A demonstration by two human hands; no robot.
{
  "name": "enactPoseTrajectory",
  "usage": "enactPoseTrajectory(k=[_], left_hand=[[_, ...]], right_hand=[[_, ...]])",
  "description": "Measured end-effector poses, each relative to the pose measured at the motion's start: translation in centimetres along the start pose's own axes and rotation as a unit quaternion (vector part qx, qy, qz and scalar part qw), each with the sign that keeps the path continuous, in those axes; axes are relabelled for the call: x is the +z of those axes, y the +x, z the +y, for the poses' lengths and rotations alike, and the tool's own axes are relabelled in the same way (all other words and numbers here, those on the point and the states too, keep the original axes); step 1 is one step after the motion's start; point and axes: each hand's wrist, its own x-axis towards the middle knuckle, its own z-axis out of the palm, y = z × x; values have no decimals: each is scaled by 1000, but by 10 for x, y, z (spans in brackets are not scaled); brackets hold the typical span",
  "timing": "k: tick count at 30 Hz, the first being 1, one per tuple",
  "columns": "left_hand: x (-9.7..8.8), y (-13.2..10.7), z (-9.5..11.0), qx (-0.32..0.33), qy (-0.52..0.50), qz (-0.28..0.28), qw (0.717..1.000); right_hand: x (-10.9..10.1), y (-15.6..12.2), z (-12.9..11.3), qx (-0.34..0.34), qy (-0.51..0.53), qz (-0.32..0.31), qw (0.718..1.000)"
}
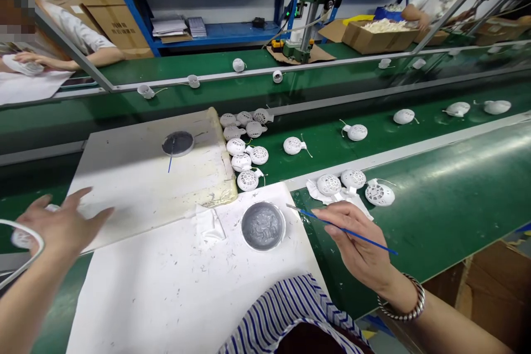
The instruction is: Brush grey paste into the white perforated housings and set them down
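My right hand pinches a thin paintbrush with a blue handle. Its bristle tip points left, just beyond the rim of a round tub of grey paint. At the far left, my left hand is open, thumb and fingers spread. Partly hidden behind that hand is a white object; whether the fingers touch it I cannot tell. Right of the tub, white perforated egg-shaped pieces rest on a crumpled white cloth, with another piece beside them.
Several similar white pieces cluster against the padded edge of a white board. That board bears a second grey paint dish with a brush. More pieces lie along the green conveyor belt. Co-workers sit beyond a metal rail.
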Motion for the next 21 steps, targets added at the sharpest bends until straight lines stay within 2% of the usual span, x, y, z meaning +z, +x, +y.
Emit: enactPoseTrajectory(k=[1, 2, 4, 6, 8, 11, 13, 15, 19, 21], left_hand=[[15, -4, 13, 96, 118, 20, 988], [34, -10, 30, 216, 195, -14, 957], [82, -25, 71, 335, 202, -111, 913], [130, -38, 111, 421, 196, -179, 867], [169, -43, 141, 481, 193, -226, 825], [202, -39, 163, 499, 198, -252, 805], [207, -31, 165, 491, 194, -261, 808], [200, -23, 161, 479, 176, -261, 820], [160, -15, 147, 413, 115, -214, 878], [134, -17, 140, 330, -28, -225, 916]], right_hand=[[3, -1, 1, 8, 13, 4, 1000], [6, 0, 1, 15, 25, 10, 1000], [14, 1, 0, 19, 43, 21, 999], [23, 3, 0, 28, 49, 25, 998], [31, 3, 1, 48, 52, 16, 997], [41, -1, 6, 89, 62, -6, 994], [48, -3, 10, 123, 71, -21, 990], [53, -5, 14, 163, 80, -34, 983], [63, -7, 18, 211, 99, -60, 971], [68, -7, 20, 213, 111, -74, 968]])
